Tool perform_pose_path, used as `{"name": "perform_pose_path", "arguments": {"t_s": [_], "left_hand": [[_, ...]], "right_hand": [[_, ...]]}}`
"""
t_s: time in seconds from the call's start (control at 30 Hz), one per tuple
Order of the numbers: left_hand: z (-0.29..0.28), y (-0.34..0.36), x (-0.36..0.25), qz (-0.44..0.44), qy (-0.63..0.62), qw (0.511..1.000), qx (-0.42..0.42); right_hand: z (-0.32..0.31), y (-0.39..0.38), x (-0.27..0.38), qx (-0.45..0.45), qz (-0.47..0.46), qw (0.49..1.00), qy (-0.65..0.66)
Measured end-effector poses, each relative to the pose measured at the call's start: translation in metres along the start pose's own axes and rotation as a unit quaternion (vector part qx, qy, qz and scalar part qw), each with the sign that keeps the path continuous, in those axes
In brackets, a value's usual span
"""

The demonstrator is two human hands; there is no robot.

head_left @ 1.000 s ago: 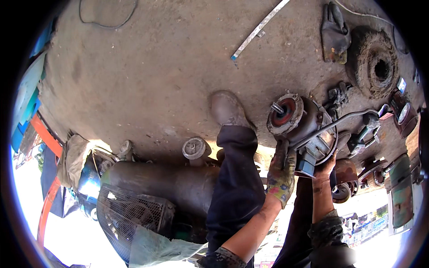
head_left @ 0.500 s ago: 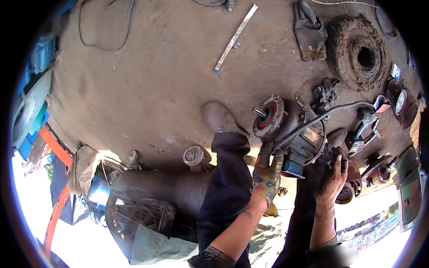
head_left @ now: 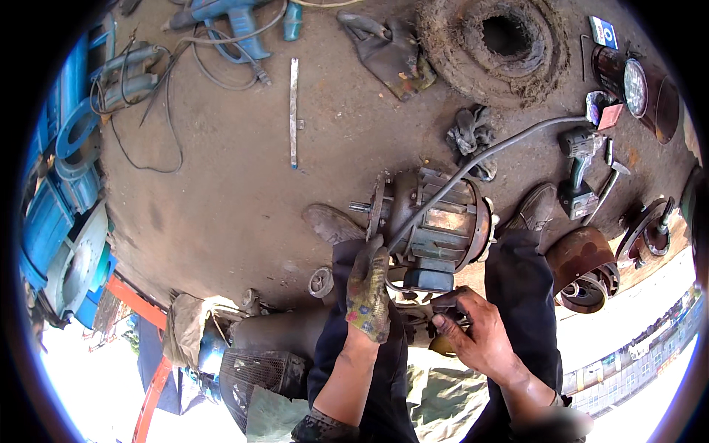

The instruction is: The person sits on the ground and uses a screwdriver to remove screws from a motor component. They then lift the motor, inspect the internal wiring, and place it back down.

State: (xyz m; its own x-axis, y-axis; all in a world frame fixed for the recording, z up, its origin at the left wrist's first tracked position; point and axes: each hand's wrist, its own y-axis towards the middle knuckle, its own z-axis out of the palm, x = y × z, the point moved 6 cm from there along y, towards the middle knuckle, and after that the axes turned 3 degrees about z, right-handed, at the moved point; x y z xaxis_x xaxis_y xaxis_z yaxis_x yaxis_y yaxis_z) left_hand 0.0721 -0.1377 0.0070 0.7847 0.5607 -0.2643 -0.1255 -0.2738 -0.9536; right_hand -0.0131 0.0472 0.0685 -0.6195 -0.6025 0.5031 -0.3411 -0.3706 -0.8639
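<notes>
An electric motor (head_left: 443, 221) lies on its side on the ground between my boots, its shaft pointing left. A grey cable (head_left: 480, 159) crosses over its ribbed housing and runs down to my left hand (head_left: 367, 295). That hand wears a stained patterned glove; its fingers are closed around the cable beside the motor's flange (head_left: 379, 210). Just below the dark blue terminal box (head_left: 428, 279) is my bare right hand (head_left: 480, 332). Its blackened fingers are curled toward the thumb, and whatever they hold is too small or hidden to make out.
To the right lie a cordless impact driver (head_left: 580, 162), a hammer (head_left: 609, 184) and rusty round housings (head_left: 583, 258). Farther off are a dirt-caked ring (head_left: 458, 66), dark gloves (head_left: 473, 133) and a metal strip (head_left: 294, 111). A blue power drill (head_left: 236, 26) lies far left.
The view has shifted, bringing the blue drill into sight. My right hand has moved from the motor's right side to below the terminal box, fingers curling. My left hand stays at the cable.
</notes>
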Motion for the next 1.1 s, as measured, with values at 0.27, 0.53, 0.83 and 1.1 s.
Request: {"name": "perform_pose_path", "arguments": {"t_s": [0.27,0.53,0.83,1.1], "left_hand": [[0.011,0.007,-0.002,0.05,0.023,0.998,0.033],[0.005,0.007,-0.011,0.1,0.081,0.991,0.035],[-0.006,0.001,-0.02,0.092,-0.036,0.995,-0.032],[0.003,-0.018,-0.03,0.386,0.126,0.905,0.124]], "right_hand": [[0.007,-0.017,0.006,0.085,0.008,0.996,0.015],[0.018,-0.014,-0.002,0.121,-0.013,0.993,0.01],[0.033,-0.013,-0.004,0.153,0.0,0.988,-0.007],[0.043,-0.011,0.0,0.15,-0.008,0.988,-0.016]]}}
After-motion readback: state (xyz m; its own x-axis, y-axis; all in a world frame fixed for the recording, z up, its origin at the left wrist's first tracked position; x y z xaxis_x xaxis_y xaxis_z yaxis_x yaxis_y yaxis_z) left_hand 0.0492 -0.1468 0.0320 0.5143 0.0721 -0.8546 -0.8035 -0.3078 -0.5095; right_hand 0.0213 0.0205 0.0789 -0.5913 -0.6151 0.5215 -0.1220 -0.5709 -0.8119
